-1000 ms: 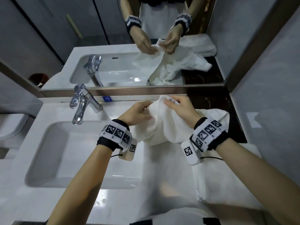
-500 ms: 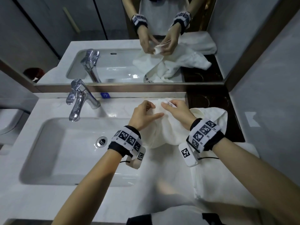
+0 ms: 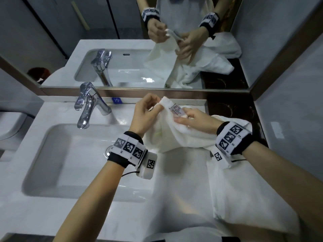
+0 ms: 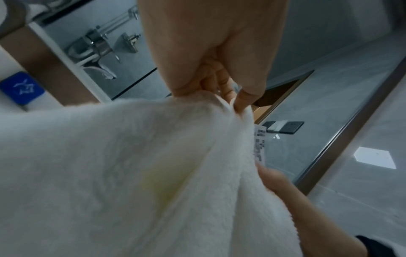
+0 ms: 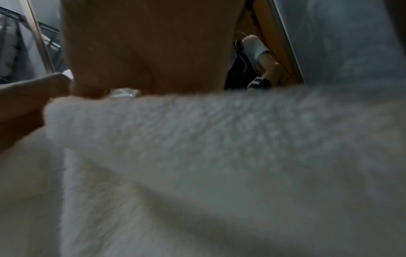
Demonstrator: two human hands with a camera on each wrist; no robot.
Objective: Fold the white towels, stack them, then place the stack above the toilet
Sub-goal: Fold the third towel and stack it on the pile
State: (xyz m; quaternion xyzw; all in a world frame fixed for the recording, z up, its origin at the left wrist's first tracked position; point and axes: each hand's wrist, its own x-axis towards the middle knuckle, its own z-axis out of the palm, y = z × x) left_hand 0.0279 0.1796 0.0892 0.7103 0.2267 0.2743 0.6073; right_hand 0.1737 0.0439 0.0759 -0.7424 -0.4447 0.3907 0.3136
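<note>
A white towel (image 3: pixel 174 135) hangs between both hands above the counter, right of the basin. My left hand (image 3: pixel 148 110) pinches its top corner (image 3: pixel 165 102) between thumb and fingers; the left wrist view shows the same pinch on the towel (image 4: pixel 131 173). My right hand (image 3: pixel 194 119) grips the towel's edge just below a printed label (image 3: pixel 177 110). In the right wrist view the towel (image 5: pixel 197 156) fills the frame and hides the fingers. A second white towel (image 3: pixel 244 198) lies spread on the counter at the right.
A white basin (image 3: pixel 52 163) with a chrome tap (image 3: pixel 87 105) sits left of the hands. A mirror (image 3: pixel 122 41) runs along the back and reflects hands and towel. A dark wooden shelf (image 3: pixel 230 109) lies at the back right; grey walls close the right side. Part of a toilet (image 3: pixel 8 126) shows at far left.
My left hand has moved up to the towel's top corner and pinched it. The corner and label have been pulled up and out between the hands.
</note>
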